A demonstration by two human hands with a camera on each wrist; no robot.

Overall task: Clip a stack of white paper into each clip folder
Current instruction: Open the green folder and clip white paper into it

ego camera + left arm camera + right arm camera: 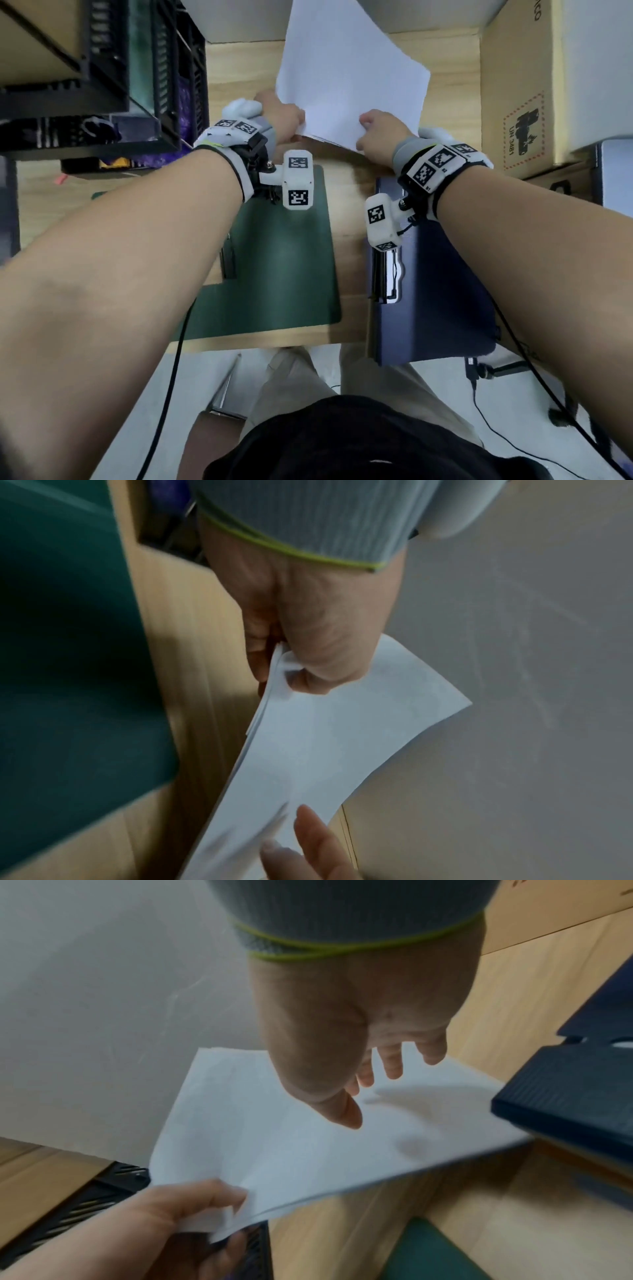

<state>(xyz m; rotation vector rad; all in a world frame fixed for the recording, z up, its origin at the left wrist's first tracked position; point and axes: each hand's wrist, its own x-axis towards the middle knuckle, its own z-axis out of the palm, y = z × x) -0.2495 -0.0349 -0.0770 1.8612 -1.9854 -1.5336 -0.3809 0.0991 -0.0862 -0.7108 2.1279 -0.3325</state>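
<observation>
A thin stack of white paper (349,75) is held tilted above the back of the wooden table (346,212). My left hand (291,118) pinches its near left corner, thumb on top and fingers beneath (284,664). My right hand (371,128) is at the near right edge with straight, spread fingers (394,1064) over the sheet's top face, not curled round it. A dark green clip folder (284,260) lies flat under my left wrist. A dark blue clip folder (435,284) lies to its right, its metal clip (387,274) showing.
A large cardboard box (524,85) stands at the right of the table. Black crates on a rack (164,68) stand at the left. The blue folder overhangs the table's front edge (267,339). Black cables (513,342) trail from both wrists.
</observation>
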